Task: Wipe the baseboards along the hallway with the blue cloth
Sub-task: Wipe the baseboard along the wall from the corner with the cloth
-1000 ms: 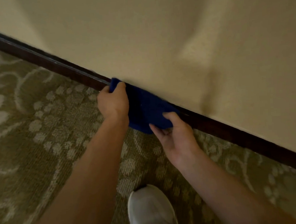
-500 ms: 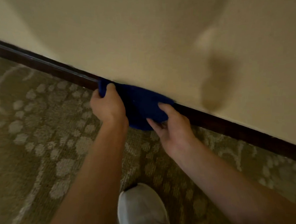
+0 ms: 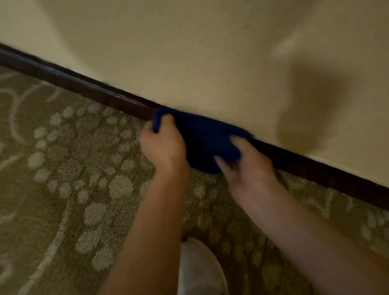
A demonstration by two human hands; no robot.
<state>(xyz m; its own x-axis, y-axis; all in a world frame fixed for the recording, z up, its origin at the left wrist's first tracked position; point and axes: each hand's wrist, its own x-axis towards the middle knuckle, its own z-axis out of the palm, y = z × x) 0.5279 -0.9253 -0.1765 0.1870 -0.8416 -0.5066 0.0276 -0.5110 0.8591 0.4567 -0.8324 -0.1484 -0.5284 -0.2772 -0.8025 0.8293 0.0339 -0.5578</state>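
A: In the head view, where is the blue cloth (image 3: 208, 142) found?

B: It is pressed against the dark baseboard (image 3: 75, 82), where the wall (image 3: 205, 44) meets the patterned carpet (image 3: 54, 178). It is draped over the board's top edge and down its face.

A: How is it held?

B: Its left end is gripped by the left hand (image 3: 164, 147), the fingers curled round the fold. Its lower right part is pinched by the right hand (image 3: 247, 169), thumb on top and fingers beneath. Two holds are probably used so the cloth is kept spread and flat against the board.

A: Anything else?

B: A white shoe (image 3: 200, 274) is planted between the forearms, likely for balance.
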